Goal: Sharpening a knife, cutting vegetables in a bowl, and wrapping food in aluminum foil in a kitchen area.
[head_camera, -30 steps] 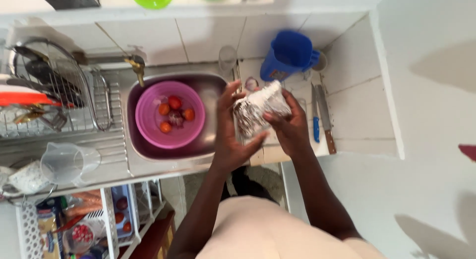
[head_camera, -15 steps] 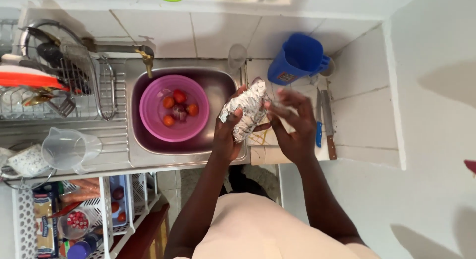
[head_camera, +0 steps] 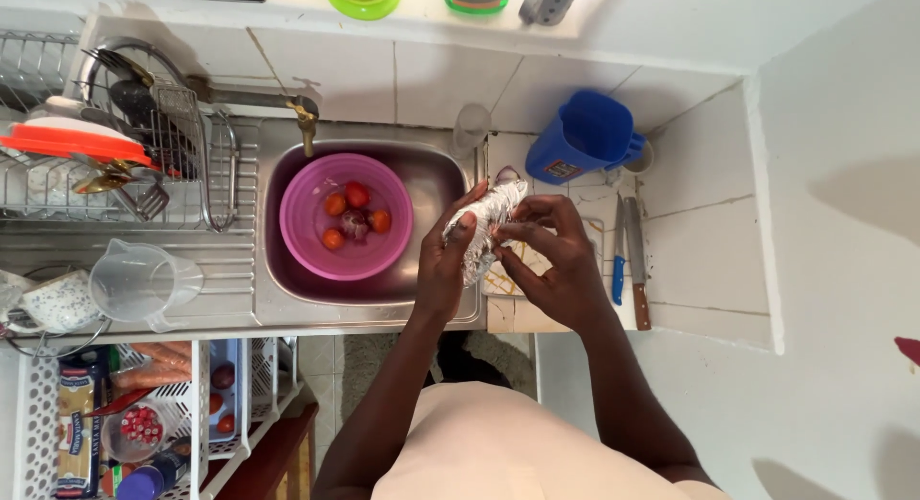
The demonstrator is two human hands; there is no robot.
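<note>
— What have those hands got?
— A crinkled plastic bag, gripped by the left hand while the right hand pinches its side, just right of the sink.
— And in the sink?
— A pink bowl of tomatoes

Both bare forearms reach forward side by side, converging at the wrists. The left hand is cupped, its fingers curled closed in a grip. The right hand faces it, fingers bent and pinching inward, the two hands nearly touching.
</note>
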